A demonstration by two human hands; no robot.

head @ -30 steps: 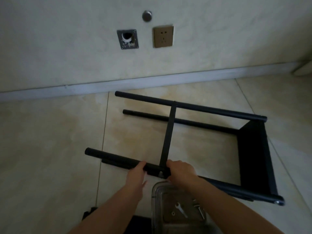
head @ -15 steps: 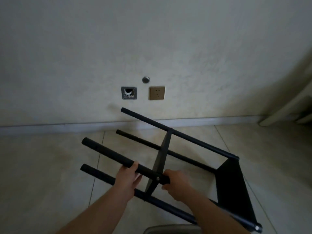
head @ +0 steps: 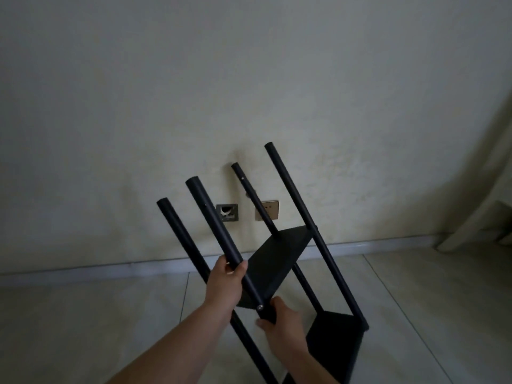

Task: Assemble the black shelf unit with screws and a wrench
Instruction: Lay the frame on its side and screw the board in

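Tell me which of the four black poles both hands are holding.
The thickest-looking pole, second from the left. The left hand grips its middle and the right hand grips it lower, by a screw. Nothing touches the other three.

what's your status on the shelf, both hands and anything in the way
Left hand and right hand both grip one post. Shelf unit tilted, post tops leaning left, two shelves on. Nothing in the way; wall behind it.
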